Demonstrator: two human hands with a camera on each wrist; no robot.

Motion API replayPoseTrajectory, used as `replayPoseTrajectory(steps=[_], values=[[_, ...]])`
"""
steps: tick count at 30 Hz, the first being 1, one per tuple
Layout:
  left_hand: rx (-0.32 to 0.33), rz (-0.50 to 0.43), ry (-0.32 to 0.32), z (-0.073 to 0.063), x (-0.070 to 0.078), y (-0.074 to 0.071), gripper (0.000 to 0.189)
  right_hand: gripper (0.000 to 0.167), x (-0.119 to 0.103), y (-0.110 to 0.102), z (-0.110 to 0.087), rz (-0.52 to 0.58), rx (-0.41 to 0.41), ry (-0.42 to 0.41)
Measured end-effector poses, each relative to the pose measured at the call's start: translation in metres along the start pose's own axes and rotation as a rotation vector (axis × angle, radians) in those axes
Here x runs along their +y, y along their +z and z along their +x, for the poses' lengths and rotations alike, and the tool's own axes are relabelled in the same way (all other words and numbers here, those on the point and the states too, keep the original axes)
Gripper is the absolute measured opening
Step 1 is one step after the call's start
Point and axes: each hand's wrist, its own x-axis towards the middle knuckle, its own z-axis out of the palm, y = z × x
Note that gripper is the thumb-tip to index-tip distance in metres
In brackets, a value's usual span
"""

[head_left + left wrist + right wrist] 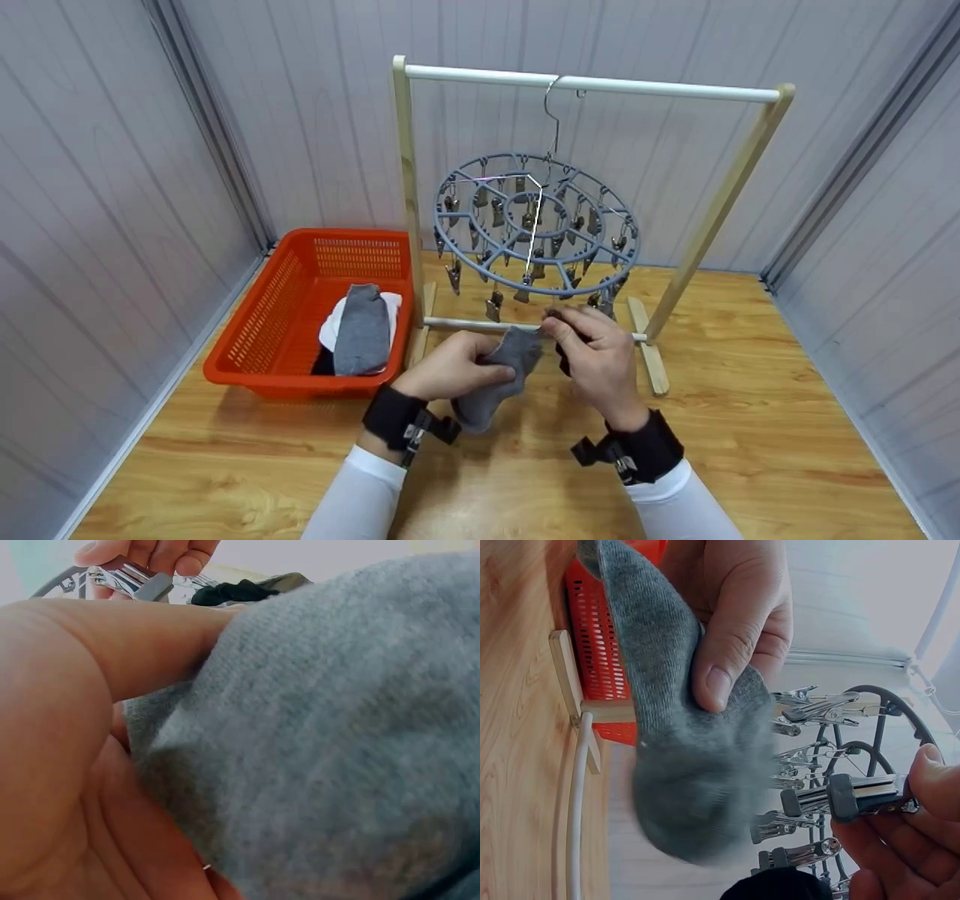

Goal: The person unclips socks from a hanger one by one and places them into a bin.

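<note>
My left hand (457, 367) holds a grey sock (517, 352) between thumb and fingers, its toe end hanging down. Just right of the sock, my right hand (600, 360) pinches a metal clip (855, 795) with grey tips; its jaws lie close to the sock's blurred end. The clip belongs to a round grey drying hanger (437, 206) with several more clips dangling from it. Below my right fingers hangs a piece of black cloth (562, 361), partly hidden by the hand.
A wooden rack (720, 210) with a white top rod (675, 88) carries the hanger by its hook. Left of it stands an orange basket (300, 381) containing another grey sock (362, 334), white cloth (330, 330) and something black (322, 364). Pale walls enclose three sides.
</note>
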Motion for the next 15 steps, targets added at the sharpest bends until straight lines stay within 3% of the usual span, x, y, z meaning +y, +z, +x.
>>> replayPoseTrajectory(steps=[8,15], values=[[-0.014,0.040,-0.007,-0.0013,0.0006,-0.0010,0.020,0.018,-0.0003,-0.0007,0.0003,0.016,-0.001,-0.006],[-0.013,0.025,-0.025,-0.0032,0.0003,-0.0049,0.028,0.020,-0.0054,-0.0001,-0.0001,-0.087,-0.006,-0.001]])
